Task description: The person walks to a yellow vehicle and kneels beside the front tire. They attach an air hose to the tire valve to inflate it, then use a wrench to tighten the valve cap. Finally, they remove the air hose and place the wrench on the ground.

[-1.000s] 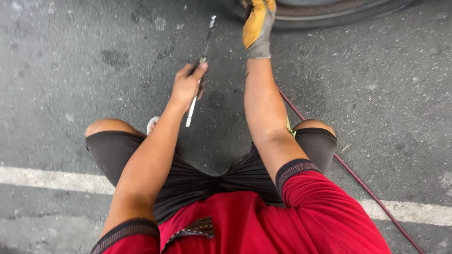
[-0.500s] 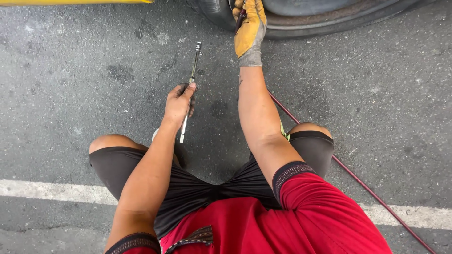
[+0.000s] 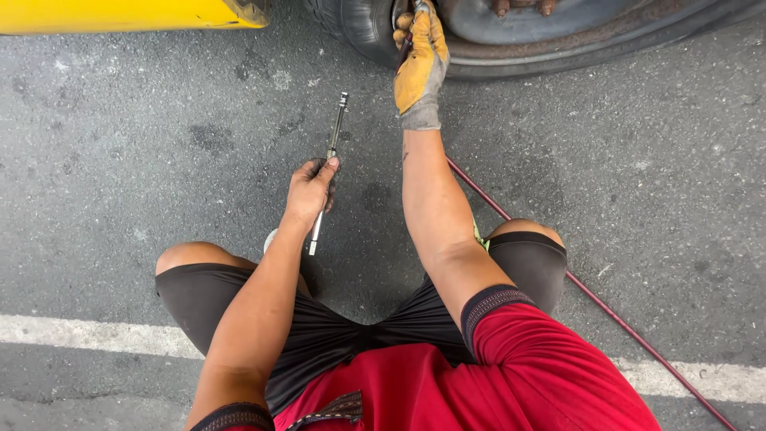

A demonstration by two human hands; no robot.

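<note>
Metal rod tool [image 3: 329, 169] sat in your closed bare left hand [image 3: 311, 190], its long axis pointing up toward the tyre [image 3: 359, 28]; your gloved right hand [image 3: 419, 68], nearer, gripped something at the wheel.

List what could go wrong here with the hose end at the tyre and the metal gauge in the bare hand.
The gloved right hand is pressed against the tyre beside the wheel rim; a slip could pinch it. The red hose runs past the knee, so it could snag. The left hand grips the metal gauge mid-shaft and could drop it.
</note>
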